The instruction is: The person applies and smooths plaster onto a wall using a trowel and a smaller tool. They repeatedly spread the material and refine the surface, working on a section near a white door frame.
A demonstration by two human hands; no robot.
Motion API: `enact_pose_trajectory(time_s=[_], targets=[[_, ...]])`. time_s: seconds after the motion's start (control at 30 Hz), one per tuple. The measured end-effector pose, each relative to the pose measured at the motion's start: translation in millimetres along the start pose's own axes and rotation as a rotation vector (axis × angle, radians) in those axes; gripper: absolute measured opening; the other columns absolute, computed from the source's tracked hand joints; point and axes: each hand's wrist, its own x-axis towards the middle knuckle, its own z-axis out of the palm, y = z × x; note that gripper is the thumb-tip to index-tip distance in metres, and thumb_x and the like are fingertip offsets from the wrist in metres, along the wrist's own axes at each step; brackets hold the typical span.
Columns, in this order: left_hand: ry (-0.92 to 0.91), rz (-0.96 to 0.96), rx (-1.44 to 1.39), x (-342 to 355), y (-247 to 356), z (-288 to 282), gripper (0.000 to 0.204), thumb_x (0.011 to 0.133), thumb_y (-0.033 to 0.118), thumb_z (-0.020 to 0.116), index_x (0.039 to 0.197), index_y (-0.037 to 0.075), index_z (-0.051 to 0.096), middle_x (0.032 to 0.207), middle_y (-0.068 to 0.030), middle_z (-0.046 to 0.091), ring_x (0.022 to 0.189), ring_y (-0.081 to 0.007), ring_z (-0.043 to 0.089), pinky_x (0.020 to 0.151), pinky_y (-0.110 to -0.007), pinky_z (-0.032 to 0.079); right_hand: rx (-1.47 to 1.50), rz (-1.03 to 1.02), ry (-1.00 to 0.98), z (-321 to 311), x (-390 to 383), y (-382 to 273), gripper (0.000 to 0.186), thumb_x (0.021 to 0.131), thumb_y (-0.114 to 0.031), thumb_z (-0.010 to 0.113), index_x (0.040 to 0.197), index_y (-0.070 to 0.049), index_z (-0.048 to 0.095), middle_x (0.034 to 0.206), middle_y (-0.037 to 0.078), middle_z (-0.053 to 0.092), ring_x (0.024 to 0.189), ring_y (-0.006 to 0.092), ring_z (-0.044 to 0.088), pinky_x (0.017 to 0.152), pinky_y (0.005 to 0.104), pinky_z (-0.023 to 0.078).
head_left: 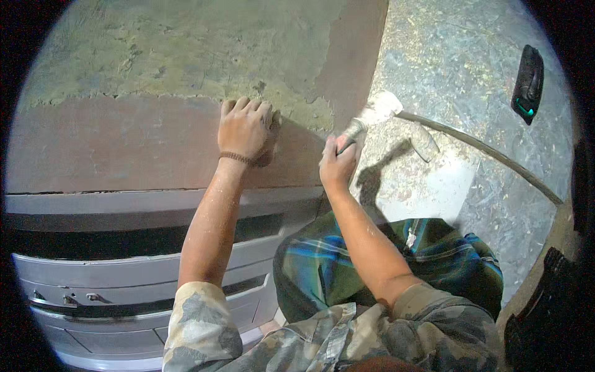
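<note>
My left hand [245, 133] is closed against the wall, where a rough greenish plaster patch [186, 62] meets a smoother reddish band [124, 142]. Its fingers curl over, hiding most of what they may hold. A thin dark line, perhaps a rod [304, 128], runs from beside it toward my right hand [338, 168]. That hand, lower and to the right, is closed around a dark-handled tool [346, 146]. A pale, ringed cylindrical piece [354, 129] shows just above its fingers; its exact kind is unclear.
Pale chips [396, 192] litter the grey floor, with a white sheet [451, 183] among them. A curved flat piece [424, 142] lies near a long bent strip [483, 146]. Farther right is a black device [528, 84] with a green light. A grey panelled door [124, 204] stands at lower left.
</note>
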Motion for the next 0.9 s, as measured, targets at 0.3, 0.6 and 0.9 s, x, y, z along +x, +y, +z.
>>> enact_pose_trajectory(time_s=[0.3,0.6,0.9], targets=[[-0.056,-0.027,-0.016,0,0,3,0.023,0.09,0.035,0.068,0.091,0.013,0.067,0.093,-0.0051,0.071,0.1,-0.0246,0.065,0.093,-0.044,0.045,-0.201,-0.176,0.088,-4,1,-8,0.041,0.095,-0.033,0.07,0.095,0.006,0.057,0.082,0.025,0.067,0.079,0.0424,0.068,0.074,0.0511,0.051],[-0.008,-0.02,-0.062,-3,-2,8,0.027,0.092,0.038,0.067,0.09,0.011,0.067,0.095,-0.0056,0.071,0.099,-0.026,0.064,0.094,-0.046,0.045,-0.166,-0.135,-0.105,9,14,13,0.032,0.098,-0.026,0.068,0.097,0.0,0.051,0.078,0.015,0.064,0.051,0.0238,0.061,0.052,0.0381,0.05],[-0.065,-0.033,-0.053,2,0,5,0.025,0.091,0.036,0.067,0.092,0.011,0.068,0.094,-0.006,0.071,0.097,-0.0256,0.065,0.094,-0.044,0.045,-0.31,-0.06,-0.049,-16,1,-18,0.042,0.095,-0.035,0.066,0.107,0.004,0.06,0.101,0.029,0.069,0.1,0.0514,0.065,0.089,0.0566,0.05]])
